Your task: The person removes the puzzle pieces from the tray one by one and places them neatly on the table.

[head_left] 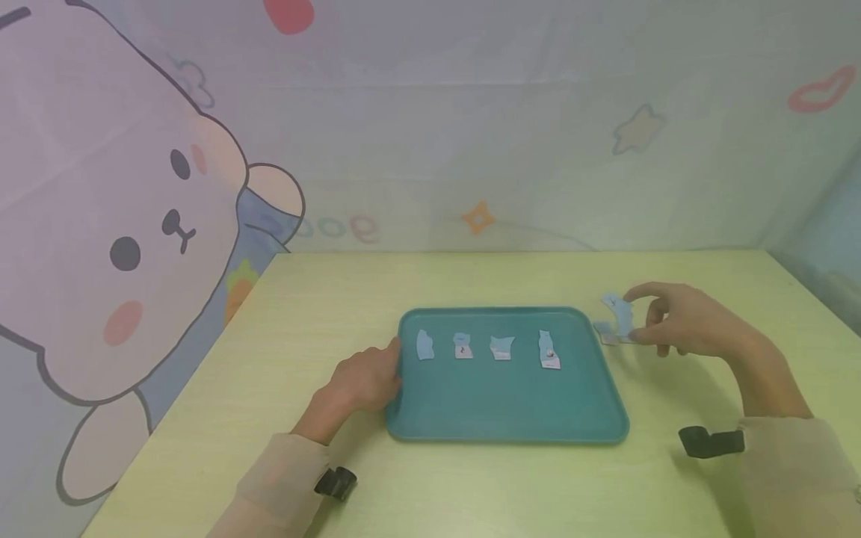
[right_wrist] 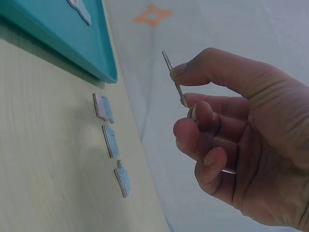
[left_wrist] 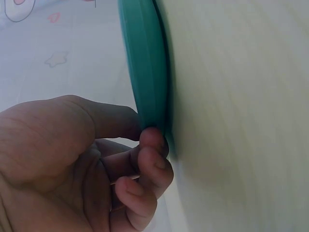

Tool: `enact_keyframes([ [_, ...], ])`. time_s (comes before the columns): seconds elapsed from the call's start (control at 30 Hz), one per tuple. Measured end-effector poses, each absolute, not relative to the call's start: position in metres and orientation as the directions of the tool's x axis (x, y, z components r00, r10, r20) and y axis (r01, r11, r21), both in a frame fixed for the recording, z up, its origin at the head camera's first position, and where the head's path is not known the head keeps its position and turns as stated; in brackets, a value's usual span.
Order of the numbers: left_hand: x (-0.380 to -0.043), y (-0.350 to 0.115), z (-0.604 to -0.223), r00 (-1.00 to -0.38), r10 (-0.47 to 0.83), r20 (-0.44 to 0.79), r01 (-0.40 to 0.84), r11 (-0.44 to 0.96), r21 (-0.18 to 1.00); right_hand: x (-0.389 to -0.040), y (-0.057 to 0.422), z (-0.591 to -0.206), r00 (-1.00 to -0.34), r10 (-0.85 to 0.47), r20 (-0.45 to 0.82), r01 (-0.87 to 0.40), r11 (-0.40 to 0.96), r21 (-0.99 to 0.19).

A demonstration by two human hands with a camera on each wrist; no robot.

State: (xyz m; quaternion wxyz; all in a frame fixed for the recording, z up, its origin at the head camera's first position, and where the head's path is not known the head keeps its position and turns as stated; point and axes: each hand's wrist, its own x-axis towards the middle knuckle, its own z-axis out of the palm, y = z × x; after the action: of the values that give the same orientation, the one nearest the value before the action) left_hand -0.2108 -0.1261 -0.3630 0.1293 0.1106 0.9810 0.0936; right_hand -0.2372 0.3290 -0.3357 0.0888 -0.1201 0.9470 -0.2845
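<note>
My left hand (head_left: 366, 377) grips the left rim of a teal tray (head_left: 511, 418), thumb and fingertips on its edge in the left wrist view. Beyond the tray's right side, my right hand (head_left: 696, 321) pinches a thin light-blue puzzle piece (head_left: 624, 317) between thumb and fingers, held above the table. In the right wrist view the held piece is nearly edge-on. Under it, three more puzzle pieces (right_wrist: 110, 141) lie in a row on the table beside the tray; the held piece and hand partly hide them in the head view.
Several blue-and-white puzzle pieces lie spaced in a row across the tray, from a narrow piece (head_left: 425, 345) on the left to a tall piece (head_left: 548, 351) on the right. A pale yellow table (head_left: 484, 493) is under everything, with a printed cloth (head_left: 430, 112) behind it.
</note>
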Motion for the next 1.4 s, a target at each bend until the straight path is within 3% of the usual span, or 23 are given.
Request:
enact_keyframes([
  [1.4,-0.208,-0.128,-0.360,-0.940,0.258,-0.222,0.206,0.951,0.232,-0.236,0.382,-0.353,-0.965,-0.217,-0.148,-0.094,0.811,-0.577],
])
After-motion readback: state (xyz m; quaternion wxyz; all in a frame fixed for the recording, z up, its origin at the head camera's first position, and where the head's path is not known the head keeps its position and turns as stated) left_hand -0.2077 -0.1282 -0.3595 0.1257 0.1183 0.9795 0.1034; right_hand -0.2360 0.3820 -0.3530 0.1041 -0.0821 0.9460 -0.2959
